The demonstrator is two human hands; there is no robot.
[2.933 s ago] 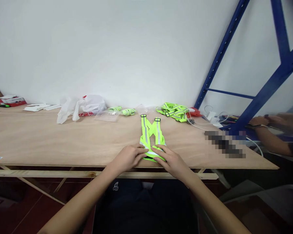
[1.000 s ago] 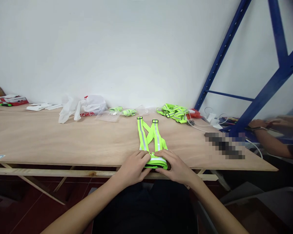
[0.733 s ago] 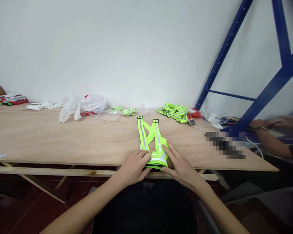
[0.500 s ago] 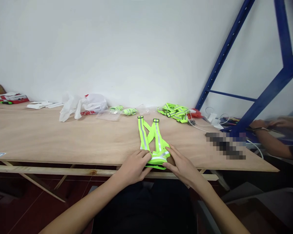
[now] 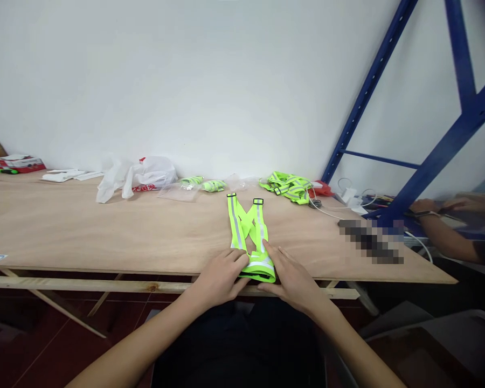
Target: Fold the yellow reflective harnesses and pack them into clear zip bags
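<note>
A neon yellow-green reflective harness vest (image 5: 260, 231) with silver stripes lies on the table's front part. Its two straps cross and point away from me, each with a black buckle at the far end. The waistband is folded into a layered bundle near the front edge. My left hand (image 5: 222, 275) is closed on the left end of that bundle, fingers on top and thumb below. Along the bundle's right side lies my right hand (image 5: 293, 277), its fingers stretched out and touching the vest, thumb apart near the front edge.
At the back are a heap of similar vests (image 5: 291, 186), a folded vest (image 5: 213, 186), clear plastic bags (image 5: 180, 192) and a white bag (image 5: 157, 171). To the right stand a blue metal frame (image 5: 424, 167) and a pixelated dark object (image 5: 369, 242). Another person's arm (image 5: 448, 234) is beyond.
My right hand has moved left, and its fingers have straightened along the vest's right side. The waistband's right end is now folded in, making the bundle narrower. My left hand stays in place.
</note>
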